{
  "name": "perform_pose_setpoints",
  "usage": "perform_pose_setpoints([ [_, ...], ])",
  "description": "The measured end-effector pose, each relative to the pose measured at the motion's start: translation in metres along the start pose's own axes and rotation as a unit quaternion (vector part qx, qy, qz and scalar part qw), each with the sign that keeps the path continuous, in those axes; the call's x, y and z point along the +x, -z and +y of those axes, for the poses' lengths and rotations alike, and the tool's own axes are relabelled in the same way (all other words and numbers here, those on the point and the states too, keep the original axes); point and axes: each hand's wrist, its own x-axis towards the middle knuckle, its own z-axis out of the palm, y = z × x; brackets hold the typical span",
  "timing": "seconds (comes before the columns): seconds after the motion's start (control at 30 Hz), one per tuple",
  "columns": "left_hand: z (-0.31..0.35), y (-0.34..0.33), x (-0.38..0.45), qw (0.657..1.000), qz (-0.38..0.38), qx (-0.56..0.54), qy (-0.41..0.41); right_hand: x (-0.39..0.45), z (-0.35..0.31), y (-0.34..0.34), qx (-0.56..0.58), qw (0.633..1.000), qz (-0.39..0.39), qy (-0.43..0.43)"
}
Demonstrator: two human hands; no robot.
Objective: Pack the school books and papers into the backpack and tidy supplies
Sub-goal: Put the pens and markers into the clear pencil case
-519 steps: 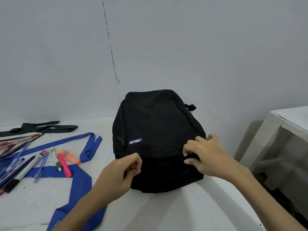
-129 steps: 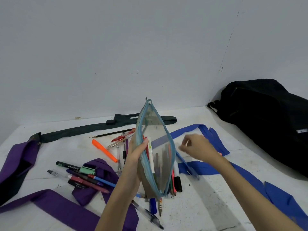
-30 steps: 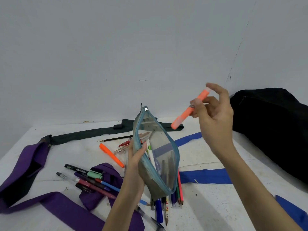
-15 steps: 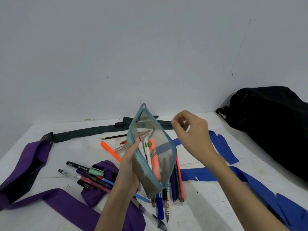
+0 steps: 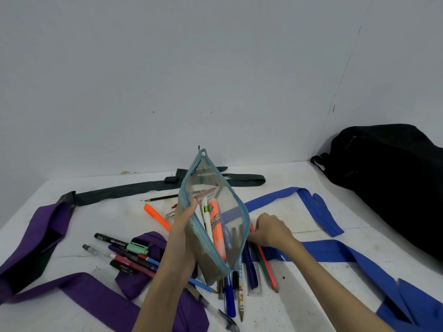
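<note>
Against the pale wall, on the white table point(image 5: 299, 307), your left hand point(image 5: 182, 226) grips the clear pencil pouch point(image 5: 215, 212) upright, mouth open, so your right hand point(image 5: 269, 230), fingers pinching the red pencil point(image 5: 265, 262), can feed pens in; the backpack point(image 5: 388, 178) waits far right.

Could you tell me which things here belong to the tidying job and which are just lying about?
Job in hand:
pencil case, gripped by the left hand
pens and pencils, reached by the right hand
orange highlighter
backpack

Lying about:
purple strap
blue strap
dark strap
</note>
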Motion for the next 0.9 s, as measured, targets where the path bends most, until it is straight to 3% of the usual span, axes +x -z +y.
perform_pose_setpoints([
  [0.27,-0.001,0.001,0.002,1.0,-0.007,0.0,0.008,0.007,0.004,0.017,0.078,0.997,-0.014,0.023],
  [0.4,-0.002,0.0,0.003,1.0,-0.002,-0.008,0.004,-0.008,-0.003,0.054,0.213,0.968,0.097,0.089],
  [0.47,-0.002,-0.003,0.002,1.0,0.001,-0.011,0.003,-0.022,-0.013,0.074,0.305,0.92,0.208,0.129],
  [0.57,-0.003,-0.005,0.001,1.0,0.006,-0.003,0.003,-0.051,-0.031,0.101,0.407,0.8,0.388,0.209],
  [0.63,-0.004,-0.006,0.001,1.0,0.013,0.004,0.006,-0.072,-0.044,0.111,0.465,0.724,0.435,0.266],
  [0.67,-0.004,-0.007,0.0,1.0,0.012,0.007,0.011,-0.082,-0.05,0.112,0.48,0.705,0.435,0.288],
  [0.7,-0.004,-0.008,0.0,1.0,0.009,0.008,0.015,-0.089,-0.056,0.111,0.487,0.703,0.422,0.302],
  [0.77,-0.006,-0.012,0.0,1.0,0.011,-0.001,0.02,-0.095,-0.063,0.099,0.482,0.733,0.365,0.31],
  [0.9,-0.006,-0.02,-0.005,0.998,-0.018,-0.042,0.04,-0.09,-0.066,0.063,0.341,0.852,0.283,0.279],
])
